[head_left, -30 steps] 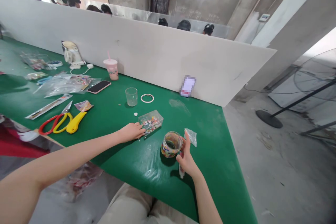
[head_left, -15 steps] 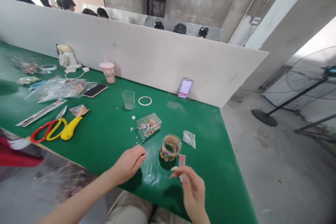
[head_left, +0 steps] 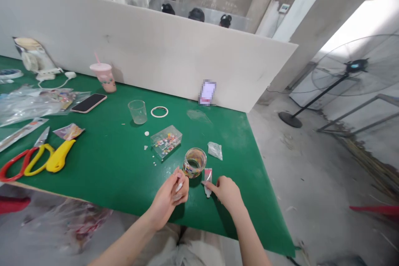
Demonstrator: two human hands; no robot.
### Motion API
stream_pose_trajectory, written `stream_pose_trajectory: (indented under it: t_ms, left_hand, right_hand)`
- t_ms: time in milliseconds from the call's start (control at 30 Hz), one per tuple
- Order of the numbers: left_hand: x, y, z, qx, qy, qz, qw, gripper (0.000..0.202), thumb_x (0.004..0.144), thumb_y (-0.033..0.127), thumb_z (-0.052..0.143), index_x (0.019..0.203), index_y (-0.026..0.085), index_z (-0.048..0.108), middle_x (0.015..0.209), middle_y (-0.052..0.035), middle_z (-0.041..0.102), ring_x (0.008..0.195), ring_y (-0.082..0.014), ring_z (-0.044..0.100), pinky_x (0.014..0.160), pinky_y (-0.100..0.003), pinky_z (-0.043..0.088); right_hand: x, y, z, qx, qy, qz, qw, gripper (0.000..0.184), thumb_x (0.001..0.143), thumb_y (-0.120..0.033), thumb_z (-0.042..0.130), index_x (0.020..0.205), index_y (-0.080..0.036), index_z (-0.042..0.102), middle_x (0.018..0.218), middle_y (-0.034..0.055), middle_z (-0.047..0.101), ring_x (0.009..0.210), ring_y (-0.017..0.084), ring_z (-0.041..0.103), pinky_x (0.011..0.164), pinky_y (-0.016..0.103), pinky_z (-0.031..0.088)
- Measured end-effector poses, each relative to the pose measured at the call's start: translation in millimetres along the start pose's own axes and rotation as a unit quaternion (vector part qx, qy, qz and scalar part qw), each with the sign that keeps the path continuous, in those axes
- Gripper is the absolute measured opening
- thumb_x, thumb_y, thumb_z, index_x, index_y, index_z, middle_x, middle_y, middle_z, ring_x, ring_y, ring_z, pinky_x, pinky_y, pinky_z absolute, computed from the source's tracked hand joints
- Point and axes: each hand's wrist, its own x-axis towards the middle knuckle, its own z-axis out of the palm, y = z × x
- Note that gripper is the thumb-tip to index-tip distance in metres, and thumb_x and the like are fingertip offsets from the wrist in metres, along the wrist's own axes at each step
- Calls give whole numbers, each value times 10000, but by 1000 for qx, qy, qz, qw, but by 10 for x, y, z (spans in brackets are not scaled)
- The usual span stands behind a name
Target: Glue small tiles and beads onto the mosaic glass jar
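My left hand [head_left: 174,191] hovers near the table's front edge with its fingers curled together. Something whitish shows at its fingertips, too small to name. My right hand [head_left: 229,193] has its thumb and fingers on a small pink-and-white tube [head_left: 208,174], its nozzle pointing toward me. Just beyond both hands stands a glass cup [head_left: 195,163] with colourful mosaic pieces around its side. A clear plastic box [head_left: 166,141] of small coloured tiles lies to the left of the cup. To the cup's right is a crumpled clear bag [head_left: 215,150].
Farther back are an empty clear glass [head_left: 137,112], a white ring [head_left: 159,112] and a phone [head_left: 207,92] against the white partition [head_left: 156,50]. Scissors [head_left: 26,162], a yellow-handled tool [head_left: 60,156], another phone [head_left: 89,103] and a pink cup [head_left: 104,77] occupy the left.
My right hand has come down onto the tube. My left hand has moved right, close to the mosaic cup, and turned so its curled fingers show. The view has shifted to the right.
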Motion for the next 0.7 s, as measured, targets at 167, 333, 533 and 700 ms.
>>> stream_pose_trajectory:
  t_ms: [167,333,533,700]
  left_hand:
    - [-24,-58,15,20,1,-12,1000,478,848,552,598,662,200,334,539,87,276,499,-80,135,484,-234,169]
    - [-17,-111,-20,118,39,20,992,547,780,623,640,604,186,362,507,84,314,478,-59,198,476,-238,158]
    - [13,-65,-29,111,39,-12,993,493,802,522,658,602,190,355,502,92,311,460,-52,187,463,-230,157]
    - [46,-111,-31,108,52,-28,992,394,808,460,609,607,194,401,476,90,337,418,-51,205,439,-219,185]
  right_hand:
    - [85,-112,10,20,-44,1,999,483,739,-522,688,470,-245,398,424,38,531,506,217,591,518,280,333]
    - [64,-62,88,107,-69,-59,990,403,802,-400,617,477,-214,466,467,13,564,480,162,549,528,260,342]
    - [-77,-10,90,272,-28,-97,957,414,839,-526,531,606,-185,532,554,2,561,514,134,509,534,252,380]
    - [-346,-219,-5,409,-64,-120,903,442,842,-605,502,793,-172,572,543,-29,526,439,102,446,448,234,372]
